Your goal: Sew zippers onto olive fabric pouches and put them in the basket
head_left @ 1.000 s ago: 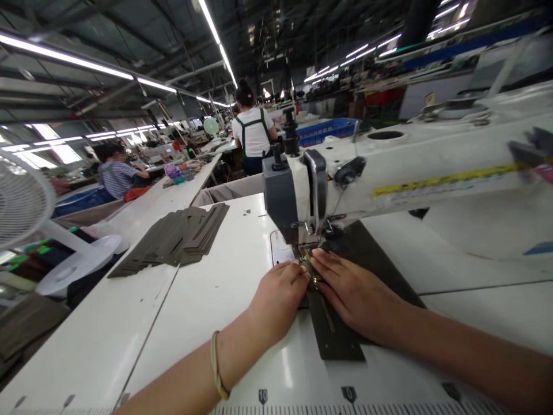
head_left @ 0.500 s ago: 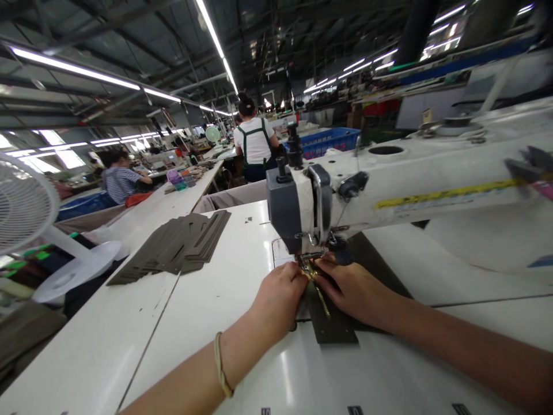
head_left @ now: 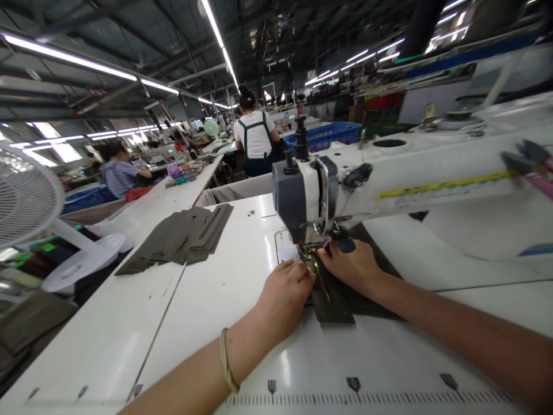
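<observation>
The dark fabric piece [head_left: 334, 312] lies on the white surface [head_left: 216, 323], directly under the head of the sewing machine [head_left: 290, 199], with a gold-toothed zipper [head_left: 321, 279] running lengthwise along it. It sits between the person's two hands, its near end reaching past the fingertips toward the person.

The left hand [head_left: 286, 297] rests at the left edge of the piece, just beside the zipper. Its grip is narrow, fingers curled and drawn close together; whether they pinch the edge or only press on it I cannot tell. The right hand [head_left: 352, 266] is on the other side of the zipper, over the fabric, its fingers reaching in beneath the machine head. Part of that hand is hidden behind the machine's parts, so I cannot tell how far its grip is closed. The zipper's far end meets the needle area, near both sets of fingertips.

A larger dark panel [head_left: 382, 259] extends beyond and beneath the right hand. Well apart to the left, a fanned stack of dark cut pieces [head_left: 177, 242] lies on the surface. A twisted band [head_left: 226, 363] circles the left wrist, above a printed scale [head_left: 389, 398].
</observation>
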Tool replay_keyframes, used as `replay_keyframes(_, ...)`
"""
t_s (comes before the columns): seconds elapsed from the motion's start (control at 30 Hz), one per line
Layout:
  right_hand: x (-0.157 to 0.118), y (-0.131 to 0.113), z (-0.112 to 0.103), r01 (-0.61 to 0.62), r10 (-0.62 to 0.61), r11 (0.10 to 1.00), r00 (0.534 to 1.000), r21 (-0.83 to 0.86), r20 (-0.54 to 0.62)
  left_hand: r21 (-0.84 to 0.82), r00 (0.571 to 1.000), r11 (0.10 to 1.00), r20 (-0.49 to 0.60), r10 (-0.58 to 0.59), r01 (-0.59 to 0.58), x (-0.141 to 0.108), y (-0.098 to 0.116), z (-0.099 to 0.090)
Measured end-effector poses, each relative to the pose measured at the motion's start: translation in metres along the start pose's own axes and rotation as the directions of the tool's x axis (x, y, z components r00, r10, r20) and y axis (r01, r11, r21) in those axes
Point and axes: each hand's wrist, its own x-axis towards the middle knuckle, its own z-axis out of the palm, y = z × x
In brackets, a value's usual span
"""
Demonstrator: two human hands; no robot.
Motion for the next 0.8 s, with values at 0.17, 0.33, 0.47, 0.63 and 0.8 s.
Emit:
replay_keyframes(0.17, -0.04, 0.002, -0.015, 0.332, -0.329, 0.934, 0.943, 0.128, -0.049, -0.077, 1.0, 0.997, -0.007, -0.03, 0.029, -0.005, 0.002, 0.0)
replay_keyframes(0.33, -0.073, 0.003, -0.02, 0.526, -0.511, 0.825, 0.851, 0.205, -0.123, -0.057, 0.999, 0.998, -0.053, 0.002, -0.005, -0.008, 0.007, 0.003)
replay_keyframes(0.47, -0.068, 0.002, -0.021, 0.523, -0.517, 0.836, 0.852, 0.165, -0.083, -0.015, 0.998, 0.999, -0.051, 0.034, -0.035, -0.005, 0.005, 0.001)
replay_keyframes(0.63, -0.061, 0.004, -0.019, 0.534, -0.528, 0.827, 0.845, 0.173, -0.085, -0.031, 0.999, 0.999, -0.022, 0.023, -0.023, 0.0, -0.003, 0.003)
replay_keyframes(0.8, -0.064, 0.008, -0.017, 0.577, -0.568, 0.799, 0.817, 0.17, -0.103, -0.05, 1.0, 0.999, -0.017, 0.002, -0.003, -0.005, 0.0, 0.0)
